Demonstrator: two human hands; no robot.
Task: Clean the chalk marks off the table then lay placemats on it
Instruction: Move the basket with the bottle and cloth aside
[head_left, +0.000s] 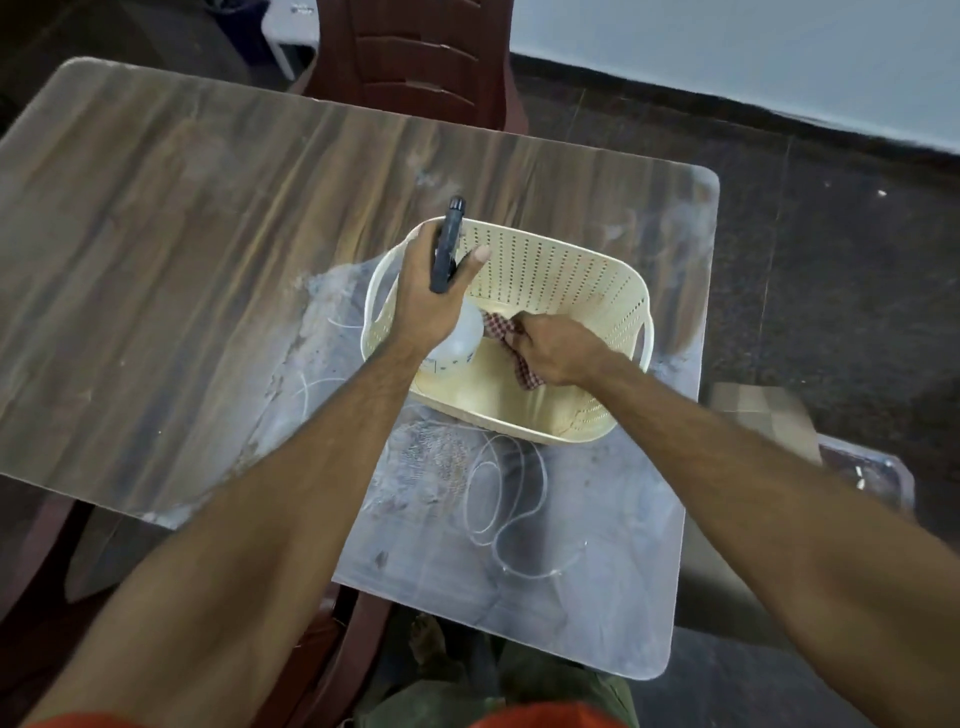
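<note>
- Dim room, soft light, and the wood-grain laminate counter (156, 249) carries a broad pale sheen across its far and left parts.
- The cream perforated plastic basket (571, 270) is the brightest thing here, its inner wall glowing warm yellow.
- No hard shadows anywhere; only soft darkness under the counter's near edge.
- The wide lens bends the counter's edges and stretches both forearms toward the bottom corners.
- Softness overall: the dark speckled floor (857, 286) smears at the right, and a brown cardboard box (763, 415) there is blurred.
- White chalk loops (498, 493) on the near counter read fairly crisp.
</note>
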